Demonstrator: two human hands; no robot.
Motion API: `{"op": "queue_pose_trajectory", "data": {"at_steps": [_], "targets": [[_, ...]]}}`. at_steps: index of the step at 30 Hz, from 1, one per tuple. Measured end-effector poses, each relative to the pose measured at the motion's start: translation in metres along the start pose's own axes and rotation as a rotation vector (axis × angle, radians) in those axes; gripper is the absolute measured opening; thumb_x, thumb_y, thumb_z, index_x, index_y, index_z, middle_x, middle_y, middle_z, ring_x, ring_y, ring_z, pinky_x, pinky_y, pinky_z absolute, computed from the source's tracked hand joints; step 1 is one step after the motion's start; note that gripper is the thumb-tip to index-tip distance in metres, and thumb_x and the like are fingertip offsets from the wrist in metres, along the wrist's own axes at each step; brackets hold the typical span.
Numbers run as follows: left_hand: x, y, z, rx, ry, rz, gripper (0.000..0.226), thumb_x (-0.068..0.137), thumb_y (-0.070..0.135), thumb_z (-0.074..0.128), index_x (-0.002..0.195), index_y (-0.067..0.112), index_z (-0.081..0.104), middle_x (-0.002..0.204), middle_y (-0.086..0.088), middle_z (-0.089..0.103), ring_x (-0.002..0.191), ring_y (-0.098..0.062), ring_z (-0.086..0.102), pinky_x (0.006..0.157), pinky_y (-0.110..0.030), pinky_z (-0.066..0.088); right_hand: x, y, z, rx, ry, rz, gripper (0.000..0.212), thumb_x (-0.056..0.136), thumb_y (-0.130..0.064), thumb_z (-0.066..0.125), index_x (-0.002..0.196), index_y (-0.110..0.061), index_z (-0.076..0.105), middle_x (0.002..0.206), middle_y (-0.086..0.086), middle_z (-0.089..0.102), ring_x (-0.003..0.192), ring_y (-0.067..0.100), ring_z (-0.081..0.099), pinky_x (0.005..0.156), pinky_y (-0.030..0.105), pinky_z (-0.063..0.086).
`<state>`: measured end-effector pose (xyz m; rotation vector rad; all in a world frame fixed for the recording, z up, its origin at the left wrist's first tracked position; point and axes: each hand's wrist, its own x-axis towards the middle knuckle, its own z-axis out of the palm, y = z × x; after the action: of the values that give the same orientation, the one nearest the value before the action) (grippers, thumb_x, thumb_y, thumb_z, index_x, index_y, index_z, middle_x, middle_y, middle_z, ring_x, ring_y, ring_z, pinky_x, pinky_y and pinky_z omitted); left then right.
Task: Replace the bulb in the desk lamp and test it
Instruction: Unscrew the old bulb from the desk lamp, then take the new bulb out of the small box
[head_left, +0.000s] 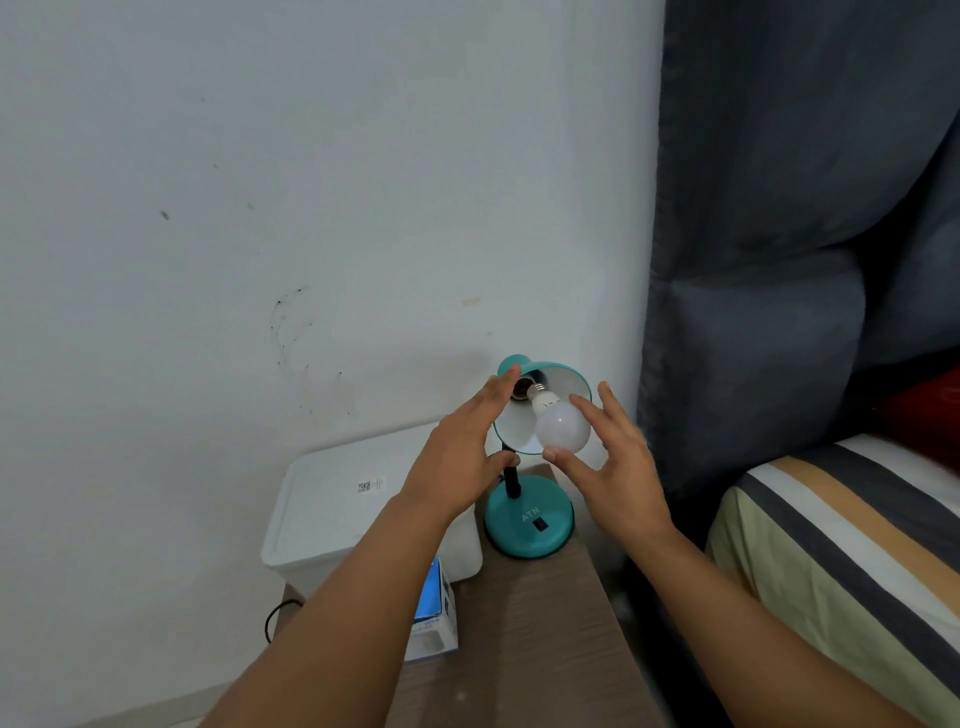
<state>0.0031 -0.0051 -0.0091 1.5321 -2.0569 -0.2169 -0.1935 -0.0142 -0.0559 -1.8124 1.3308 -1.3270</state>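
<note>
Head view: left grip (457, 447) around lamp shade (558, 382), right grip (618, 462) around bulb (563, 428); white bin (322, 499), box (434, 618) alongside.

Lamp (521, 531) on table (524, 634); bin (322, 504) L, bed (857, 551) R, box (437, 621) front-L.

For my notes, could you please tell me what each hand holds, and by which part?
The right hand pinches the bulb by its white globe; the left hand holds the lampshade across its rim.

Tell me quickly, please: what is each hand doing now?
Left hand: grips the teal metal lamp shade between fingers and thumb.
Right hand: pinches the white round bulb.
</note>
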Motion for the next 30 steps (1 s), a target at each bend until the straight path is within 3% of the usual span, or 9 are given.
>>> {"op": "queue_pose_trajectory", "data": {"at_steps": [2, 6, 10, 12, 15, 18, 21, 27, 30], "targets": [[-0.006, 0.007, -0.004, 0.006, 0.006, -0.016, 0.105, 0.084, 0.026, 0.079, 0.155, 0.05, 0.004, 0.165, 0.01, 0.019, 0.15, -0.009, 0.023, 0.12, -0.029, 0.027, -0.01, -0.003, -0.008, 0.006, 0.021, -0.005, 0.068, 0.079, -0.043, 0.077, 0.14, -0.037, 0.048, 0.157, -0.013, 0.03, 0.139, 0.003, 0.026, 0.112, 0.03, 0.026], [-0.031, 0.022, -0.009, -0.037, 0.047, -0.061, 0.094, 0.088, 0.035, 0.073, 0.157, 0.041, 0.009, 0.164, 0.014, 0.018, 0.149, -0.004, 0.02, 0.116, -0.019, 0.02, -0.038, -0.003, -0.022, 0.026, 0.05, -0.017, 0.065, 0.078, -0.04, 0.078, 0.137, -0.036, 0.051, 0.135, -0.016, 0.049, 0.125, 0.003, 0.042, 0.106, 0.033, 0.042], [-0.071, 0.027, 0.003, -0.043, 0.069, -0.143, 0.079, 0.093, 0.043, 0.065, 0.157, 0.031, 0.021, 0.162, 0.01, 0.026, 0.151, -0.009, 0.02, 0.12, -0.024, 0.02, -0.077, 0.007, -0.027, 0.043, 0.005, 0.01, 0.067, 0.076, -0.05, 0.074, 0.138, -0.036, 0.051, 0.128, -0.017, 0.054, 0.12, 0.005, 0.049, 0.1, 0.03, 0.045], [-0.094, 0.027, 0.016, -0.043, 0.042, -0.181, 0.075, 0.094, 0.045, 0.062, 0.157, 0.029, 0.024, 0.161, 0.01, 0.028, 0.151, -0.01, 0.018, 0.117, -0.019, 0.017, -0.096, 0.017, -0.024, 0.068, -0.047, 0.055, 0.068, 0.074, -0.055, 0.071, 0.136, -0.035, 0.052, 0.129, -0.015, 0.056, 0.119, 0.003, 0.051, 0.099, 0.029, 0.047], [-0.128, 0.023, 0.039, -0.082, -0.015, -0.258, 0.075, 0.095, 0.048, 0.06, 0.157, 0.029, 0.022, 0.162, 0.013, 0.025, 0.151, -0.008, 0.015, 0.113, -0.015, 0.012, -0.12, 0.033, -0.017, 0.076, -0.108, 0.132, 0.059, 0.074, -0.042, 0.078, 0.126, -0.046, 0.052, 0.124, -0.018, 0.057, 0.112, -0.003, 0.055, 0.096, 0.026, 0.05], [-0.154, 0.015, 0.063, -0.081, -0.104, -0.323, 0.079, 0.094, 0.054, 0.057, 0.158, 0.029, 0.018, 0.164, 0.013, 0.019, 0.152, -0.008, 0.011, 0.117, -0.02, 0.013, -0.137, 0.047, -0.006, 0.074, -0.178, 0.191, 0.058, 0.075, -0.034, 0.081, 0.118, -0.055, 0.048, 0.116, -0.027, 0.055, 0.107, -0.014, 0.053, 0.085, 0.012, 0.047], [-0.167, 0.006, 0.084, -0.046, -0.196, -0.362, 0.083, 0.093, 0.057, 0.057, 0.158, 0.029, 0.013, 0.165, 0.011, 0.012, 0.153, -0.008, 0.006, 0.124, -0.031, 0.016, -0.146, 0.061, 0.006, 0.056, -0.219, 0.27, 0.058, 0.075, -0.034, 0.082, 0.123, -0.046, 0.052, 0.113, -0.025, 0.056, 0.099, -0.015, 0.055, 0.073, 0.007, 0.042], [-0.175, -0.013, 0.12, -0.053, -0.287, -0.39, 0.088, 0.091, 0.058, 0.057, 0.159, 0.024, 0.013, 0.167, 0.006, 0.008, 0.151, -0.008, -0.003, 0.121, -0.027, 0.008, -0.141, 0.082, 0.031, 0.041, -0.282, 0.334, 0.058, 0.075, -0.028, 0.083, 0.125, -0.034, 0.054, 0.109, -0.025, 0.056, 0.096, -0.02, 0.054, 0.075, 0.0, 0.041], [-0.174, -0.024, 0.136, -0.009, -0.306, -0.374, 0.087, 0.092, 0.058, 0.053, 0.16, 0.02, 0.014, 0.167, 0.003, 0.009, 0.154, -0.016, -0.003, 0.124, -0.028, 0.006, -0.137, 0.094, 0.042, 0.004, -0.318, 0.354, 0.056, 0.075, -0.035, 0.082, 0.122, -0.041, 0.052, 0.116, -0.024, 0.057, 0.101, -0.009, 0.057, 0.089, 0.013, 0.046]]}}
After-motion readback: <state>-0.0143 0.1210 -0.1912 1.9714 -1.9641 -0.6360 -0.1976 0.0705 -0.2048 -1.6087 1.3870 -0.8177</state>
